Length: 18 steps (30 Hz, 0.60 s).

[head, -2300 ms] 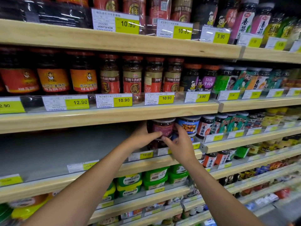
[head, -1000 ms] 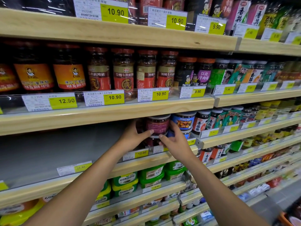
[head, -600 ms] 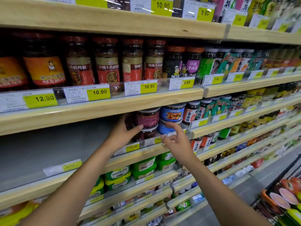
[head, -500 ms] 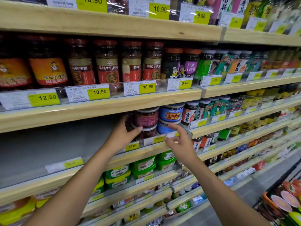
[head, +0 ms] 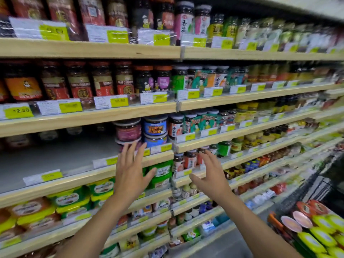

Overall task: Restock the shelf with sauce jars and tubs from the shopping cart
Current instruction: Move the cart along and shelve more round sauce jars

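Head view, the only one. Item: shelf [head: 74, 180], wooden-fronted, third tier down. Its grey floor is bare from the left edge to the centre, and stock begins only with two maroon-labelled jars [head: 128, 130] stacked one on the other, close against a like stack of blue-labelled jars [head: 155, 126] at their 3 o'clock. Judged reason for the stacking: the tier is tall enough for two low jars, and setting them beside the neighbouring stack keeps the row continuous and leaves the bare run at 9 o'clock for further stock. Price tags [head: 51, 176] along the front lip mark slots with nothing behind them. Item: left hand [head: 130, 174], fingers straight and spread, palm toward the shelf, holding nothing. The maroon-labelled jars lie at its 12 o'clock, and its fingertips overlap the lower jar in the picture — contact cannot be told, as the frame is blurred. Item: right hand [head: 211, 176], likewise spread and empty, in front of the next tier down; the jars sit at its 10 o'clock, apart from it. Item: shopping cart [head: 314, 190], dark mesh, at 4 o'clock of the right hand and well apart from it. Inside are tubs [head: 310, 241] with yellow-green lids and a few pink-lidded ones, close-packed. Item: green tubs [head: 163, 171], stacked on the tier below, between the two hands — judged the likely home for the cart's tubs.
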{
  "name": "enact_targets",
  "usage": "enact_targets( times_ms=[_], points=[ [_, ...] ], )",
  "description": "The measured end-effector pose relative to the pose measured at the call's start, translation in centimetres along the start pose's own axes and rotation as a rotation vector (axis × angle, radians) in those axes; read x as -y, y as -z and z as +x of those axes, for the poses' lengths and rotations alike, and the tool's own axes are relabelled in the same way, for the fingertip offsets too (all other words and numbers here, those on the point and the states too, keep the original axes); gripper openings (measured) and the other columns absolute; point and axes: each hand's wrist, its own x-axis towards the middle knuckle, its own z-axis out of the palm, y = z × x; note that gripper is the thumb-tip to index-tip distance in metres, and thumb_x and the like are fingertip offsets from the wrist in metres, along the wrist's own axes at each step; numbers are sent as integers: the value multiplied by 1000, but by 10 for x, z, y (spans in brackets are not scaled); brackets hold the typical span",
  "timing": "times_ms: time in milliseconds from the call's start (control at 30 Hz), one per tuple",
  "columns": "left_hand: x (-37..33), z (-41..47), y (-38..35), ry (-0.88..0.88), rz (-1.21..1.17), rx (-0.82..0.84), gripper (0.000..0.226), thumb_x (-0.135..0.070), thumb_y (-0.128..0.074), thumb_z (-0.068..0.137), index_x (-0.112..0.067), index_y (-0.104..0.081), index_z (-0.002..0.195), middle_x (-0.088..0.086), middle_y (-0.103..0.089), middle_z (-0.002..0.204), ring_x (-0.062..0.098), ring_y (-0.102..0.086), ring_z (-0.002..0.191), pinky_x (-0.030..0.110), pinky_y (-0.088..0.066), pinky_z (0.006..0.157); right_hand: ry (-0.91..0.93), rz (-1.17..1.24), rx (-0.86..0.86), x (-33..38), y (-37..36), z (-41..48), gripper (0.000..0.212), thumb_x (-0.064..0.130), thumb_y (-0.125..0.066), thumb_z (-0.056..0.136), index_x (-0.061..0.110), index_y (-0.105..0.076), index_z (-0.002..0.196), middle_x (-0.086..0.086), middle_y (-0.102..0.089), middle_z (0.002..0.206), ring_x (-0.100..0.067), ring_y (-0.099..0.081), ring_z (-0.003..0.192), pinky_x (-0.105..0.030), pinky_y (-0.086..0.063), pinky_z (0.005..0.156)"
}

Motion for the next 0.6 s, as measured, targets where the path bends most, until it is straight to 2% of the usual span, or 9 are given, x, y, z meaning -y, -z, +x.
enact_targets(
  times_ms=[100, 233, 500, 600],
  points=[
    [-51, -27, -26, -72, 22, 81, 86, -63, -57, 93, -33, -15, 161, -2, -6, 170, 22, 8, 157, 48, -9, 127, -31, -40, 20, -37, 30, -35, 84, 56, -64, 90, 34, -18, 158, 11, -4, 166, -18, -5, 153, -47, -26, 120],
    [-123, -61, -67, -105, -41, 199, 87, -67, -51, 93, -35, -7, 162, -6, 5, 170, 19, 14, 156, 45, 0, 126, -115, -91, 32, -90, 68, -82, 85, 56, -63, 90, 30, -20, 158, 8, -6, 166, -17, -7, 152, -44, -26, 119],
    [-266, -101, -155, -341, -130, 493, 88, -64, -53, 94, -35, -6, 161, -4, 9, 170, 22, 12, 156, 48, -3, 127, -343, -146, -43, -200, 150, -184, 84, 56, -60, 87, 28, -23, 157, 2, -10, 166, -22, -12, 152, -45, -28, 118],
    [-318, -106, -187, -434, -150, 587, 88, -62, -53, 95, -33, -4, 162, -2, 11, 170, 23, 13, 156, 47, -3, 126, -465, -178, -98, -237, 175, -214, 87, 56, -63, 83, 23, -28, 156, -2, -19, 164, -24, -18, 151, -39, -29, 118]
  ],
)
